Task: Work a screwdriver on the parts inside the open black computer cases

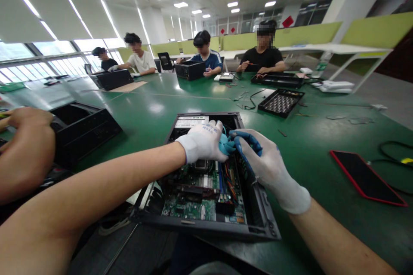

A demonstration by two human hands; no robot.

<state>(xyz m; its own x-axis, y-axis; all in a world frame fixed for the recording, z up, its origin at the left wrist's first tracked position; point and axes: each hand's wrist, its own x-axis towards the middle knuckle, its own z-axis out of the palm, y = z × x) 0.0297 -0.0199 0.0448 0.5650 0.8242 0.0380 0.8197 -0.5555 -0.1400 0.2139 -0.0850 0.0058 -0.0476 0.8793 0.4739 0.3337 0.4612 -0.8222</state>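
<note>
Computer case lies open at the near edge of the bench, its wiring exposed, left grip and right grip close together farther in, grasp untellable, seemingly working inside, the next move likely demanding care

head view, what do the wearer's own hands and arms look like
The left hand wears a white glove with blue printing across its back and a snug cuff. The right hand has a matching white glove, with darker blue coating on the fingers. Both forearms are bare, with no sleeves in view.
</note>
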